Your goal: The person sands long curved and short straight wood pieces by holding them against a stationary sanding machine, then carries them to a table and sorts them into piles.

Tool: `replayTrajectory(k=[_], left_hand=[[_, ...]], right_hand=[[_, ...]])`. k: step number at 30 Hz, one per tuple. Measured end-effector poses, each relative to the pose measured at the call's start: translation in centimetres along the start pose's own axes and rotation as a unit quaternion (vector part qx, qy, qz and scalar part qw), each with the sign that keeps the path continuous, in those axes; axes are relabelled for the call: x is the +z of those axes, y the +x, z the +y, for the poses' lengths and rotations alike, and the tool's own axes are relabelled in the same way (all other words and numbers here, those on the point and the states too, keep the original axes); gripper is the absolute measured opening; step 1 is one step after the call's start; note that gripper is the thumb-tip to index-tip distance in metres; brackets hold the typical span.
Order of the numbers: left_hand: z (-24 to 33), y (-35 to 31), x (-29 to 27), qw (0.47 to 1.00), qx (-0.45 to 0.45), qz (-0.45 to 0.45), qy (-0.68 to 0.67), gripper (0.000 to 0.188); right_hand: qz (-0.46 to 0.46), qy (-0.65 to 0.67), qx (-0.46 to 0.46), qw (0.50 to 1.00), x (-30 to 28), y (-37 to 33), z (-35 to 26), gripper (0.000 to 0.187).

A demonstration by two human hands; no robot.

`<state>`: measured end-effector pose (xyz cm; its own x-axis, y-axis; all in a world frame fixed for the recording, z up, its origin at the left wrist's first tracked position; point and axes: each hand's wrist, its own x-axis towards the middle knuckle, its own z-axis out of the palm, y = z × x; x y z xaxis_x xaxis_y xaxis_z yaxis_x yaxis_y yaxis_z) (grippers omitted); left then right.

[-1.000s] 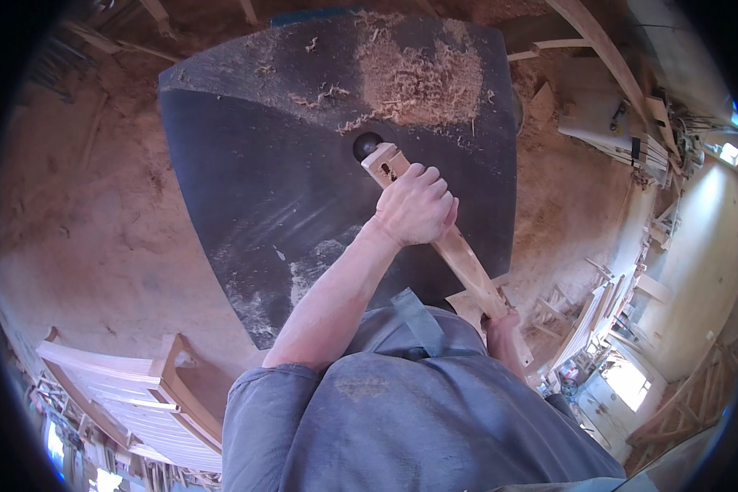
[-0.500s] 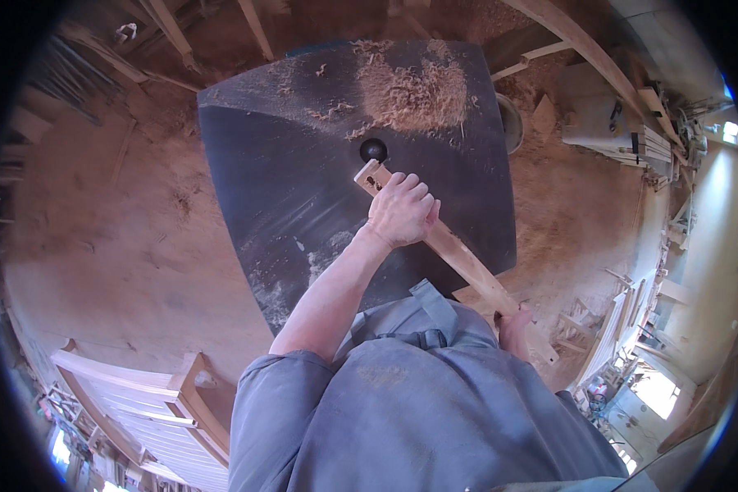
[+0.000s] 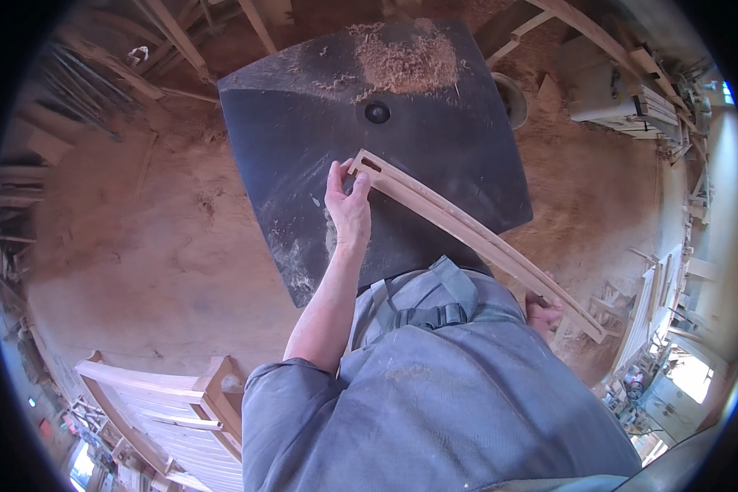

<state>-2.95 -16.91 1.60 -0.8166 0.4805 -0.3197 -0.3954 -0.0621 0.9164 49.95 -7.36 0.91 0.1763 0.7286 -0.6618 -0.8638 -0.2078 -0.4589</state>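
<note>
A long wooden rail slants across the dark machine table, from the table's middle to beyond its near right corner. Its upper end has a slot cut into it. My left hand pinches that slotted end between thumb and fingers. Near the lower end, beside my waist, my right hand grips the rail from underneath, its fingers partly hidden. A round black spindle stands up from the table a little beyond the slotted end, apart from the rail.
Wood shavings are heaped at the table's far edge. A slatted wooden frame stands at the lower left, and stacked timber lies at the upper right. Long wooden pieces lean at the far left. Sawdust coats the brown floor.
My left hand has gone from an overhand grip on the rail to its slotted end. The rail has turned and moved away from the spindle, its lower end farther right with my right hand.
</note>
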Motion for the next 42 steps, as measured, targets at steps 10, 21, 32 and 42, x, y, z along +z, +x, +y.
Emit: replayTrajectory(k=[10,21,32,42], left_hand=[[3.8,-6.8,6.8,0.969,-0.114,-0.022,-0.218,0.042],[-0.9,-13.0,21.3,0.979,-0.107,-0.162,-0.062,0.027],[-2.3,-12.0,29.6,0.942,-0.188,-0.193,0.200,0.047],[-11.8,-2.4,43.7,0.813,-0.199,-0.373,0.401,0.037]], right_hand=[[-0.311,0.039,-0.100,0.944,-2.0,0.1,-10.6,0.077],[-0.254,0.107,-0.192,0.942,-2.3,1.1,-22.5,0.057],[-0.033,0.245,-0.162,0.955,-3.9,2.3,-24.7,0.059],[0.054,0.202,-0.069,0.976,8.5,23.1,-33.8,0.047]])
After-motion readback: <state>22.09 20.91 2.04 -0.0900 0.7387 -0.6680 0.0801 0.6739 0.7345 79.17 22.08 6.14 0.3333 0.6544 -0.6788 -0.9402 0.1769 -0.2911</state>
